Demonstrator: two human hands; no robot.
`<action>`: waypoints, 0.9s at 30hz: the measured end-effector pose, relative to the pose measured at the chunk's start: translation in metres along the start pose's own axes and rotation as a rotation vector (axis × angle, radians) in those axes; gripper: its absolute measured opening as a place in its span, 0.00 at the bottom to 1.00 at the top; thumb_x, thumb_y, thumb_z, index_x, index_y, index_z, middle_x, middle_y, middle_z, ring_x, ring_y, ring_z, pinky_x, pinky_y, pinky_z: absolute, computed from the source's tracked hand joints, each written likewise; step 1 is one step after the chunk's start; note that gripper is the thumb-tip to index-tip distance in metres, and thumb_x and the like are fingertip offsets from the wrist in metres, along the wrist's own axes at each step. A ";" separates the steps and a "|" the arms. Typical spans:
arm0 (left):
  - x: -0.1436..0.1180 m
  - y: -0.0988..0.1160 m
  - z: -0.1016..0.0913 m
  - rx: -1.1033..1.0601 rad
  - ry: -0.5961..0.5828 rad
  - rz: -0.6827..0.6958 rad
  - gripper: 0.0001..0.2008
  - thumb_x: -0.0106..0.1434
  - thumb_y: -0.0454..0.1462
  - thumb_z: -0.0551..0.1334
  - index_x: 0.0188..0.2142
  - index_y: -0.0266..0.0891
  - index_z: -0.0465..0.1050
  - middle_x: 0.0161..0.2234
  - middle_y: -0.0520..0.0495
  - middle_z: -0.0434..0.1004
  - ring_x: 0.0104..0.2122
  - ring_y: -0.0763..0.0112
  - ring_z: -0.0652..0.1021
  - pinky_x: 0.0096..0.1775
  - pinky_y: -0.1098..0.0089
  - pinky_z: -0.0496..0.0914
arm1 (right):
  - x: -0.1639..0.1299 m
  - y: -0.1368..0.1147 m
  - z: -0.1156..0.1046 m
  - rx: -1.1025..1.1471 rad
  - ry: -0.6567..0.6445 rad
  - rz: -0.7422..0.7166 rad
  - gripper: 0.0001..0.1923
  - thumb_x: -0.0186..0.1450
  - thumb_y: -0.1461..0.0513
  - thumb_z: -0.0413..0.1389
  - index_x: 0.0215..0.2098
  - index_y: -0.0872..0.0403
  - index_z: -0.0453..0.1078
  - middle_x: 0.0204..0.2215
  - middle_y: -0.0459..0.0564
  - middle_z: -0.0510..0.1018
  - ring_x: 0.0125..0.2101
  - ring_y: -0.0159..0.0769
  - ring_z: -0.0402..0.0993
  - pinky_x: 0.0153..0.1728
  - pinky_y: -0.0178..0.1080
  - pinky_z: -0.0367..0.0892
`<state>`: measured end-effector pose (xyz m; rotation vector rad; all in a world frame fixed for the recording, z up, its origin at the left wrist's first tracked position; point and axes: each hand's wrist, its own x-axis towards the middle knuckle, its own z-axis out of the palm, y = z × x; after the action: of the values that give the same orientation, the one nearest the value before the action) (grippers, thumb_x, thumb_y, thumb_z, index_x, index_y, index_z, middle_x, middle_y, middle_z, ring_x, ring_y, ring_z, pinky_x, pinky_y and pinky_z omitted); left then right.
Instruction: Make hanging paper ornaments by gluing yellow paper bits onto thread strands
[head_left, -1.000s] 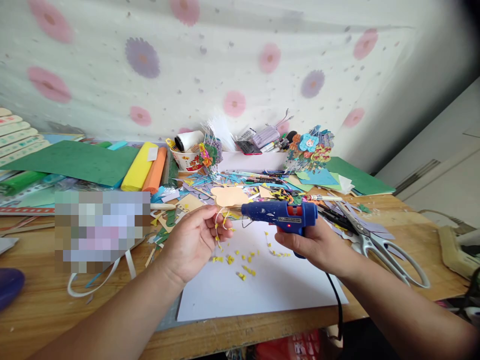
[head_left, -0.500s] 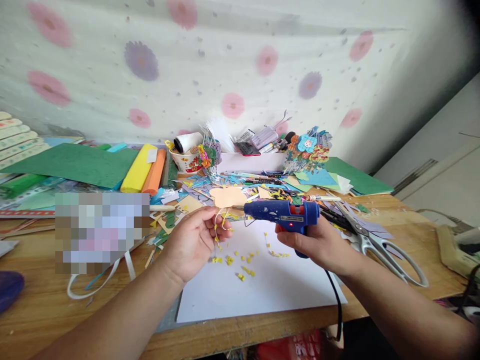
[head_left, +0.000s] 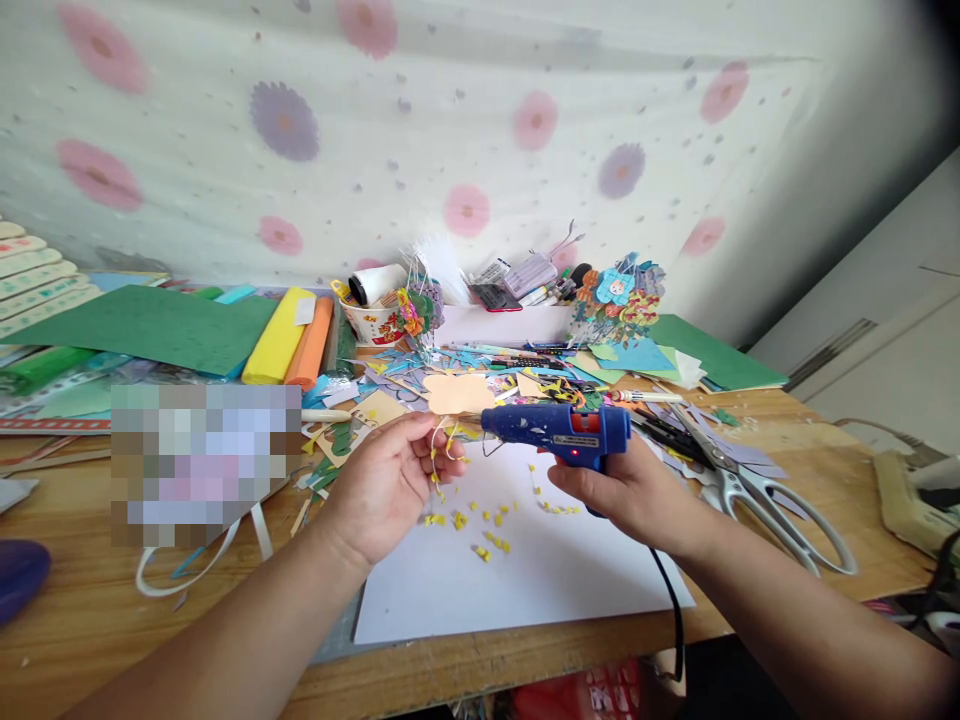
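Note:
Between the pinched thumb and fingers of my left hand is a peach paper cutout with a wavy edge. Thin white strands carrying small yellow bits hang below it by my fingertips. My right hand is closed around the handle of a blue glue gun with a red light glowing. The gun's nozzle points left, near the cutout's lower edge; whether it touches cannot be made out. Loose yellow pieces lie on a white sheet beneath both hands.
Large scissors lie at the right. Paper scraps cover the table behind the hands. A paper cup of tools and paper flowers stand at the back. The gun's black cord hangs over the front edge.
The glue gun and my right hand have shifted slightly left, bringing the nozzle closer to my left fingertips. My left hand and the cutout are almost unmoved.

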<state>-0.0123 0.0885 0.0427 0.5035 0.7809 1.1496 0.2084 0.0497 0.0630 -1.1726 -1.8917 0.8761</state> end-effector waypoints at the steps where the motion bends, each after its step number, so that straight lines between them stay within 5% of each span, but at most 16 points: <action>1: 0.000 0.000 0.000 0.000 0.002 0.001 0.13 0.62 0.28 0.56 0.22 0.35 0.71 0.18 0.52 0.70 0.20 0.71 0.77 0.23 0.71 0.73 | 0.000 0.000 0.000 -0.010 -0.002 -0.001 0.14 0.61 0.63 0.55 0.45 0.52 0.72 0.25 0.43 0.69 0.24 0.30 0.61 0.25 0.33 0.60; 5: 0.001 0.000 -0.001 0.005 -0.001 0.004 0.12 0.62 0.28 0.57 0.23 0.35 0.71 0.19 0.52 0.71 0.21 0.71 0.77 0.23 0.71 0.73 | -0.001 0.001 -0.002 -0.021 -0.015 0.027 0.16 0.61 0.63 0.55 0.48 0.52 0.73 0.27 0.43 0.72 0.25 0.31 0.63 0.27 0.34 0.62; 14: 0.002 0.000 0.000 0.010 -0.002 0.017 0.12 0.62 0.28 0.56 0.22 0.35 0.71 0.18 0.52 0.71 0.21 0.71 0.77 0.24 0.71 0.73 | -0.003 0.000 -0.005 0.101 -0.009 0.102 0.04 0.62 0.61 0.56 0.32 0.54 0.69 0.22 0.42 0.67 0.20 0.27 0.59 0.20 0.31 0.58; 27: 0.004 -0.002 -0.006 0.111 -0.061 0.097 0.06 0.54 0.31 0.63 0.22 0.37 0.70 0.18 0.52 0.71 0.21 0.71 0.76 0.26 0.71 0.72 | -0.002 -0.005 -0.010 -0.053 -0.061 0.173 0.04 0.59 0.61 0.56 0.30 0.55 0.69 0.21 0.42 0.63 0.22 0.28 0.57 0.21 0.32 0.56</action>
<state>-0.0147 0.0918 0.0364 0.6723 0.7772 1.1794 0.2153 0.0480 0.0719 -1.3720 -1.8936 0.9692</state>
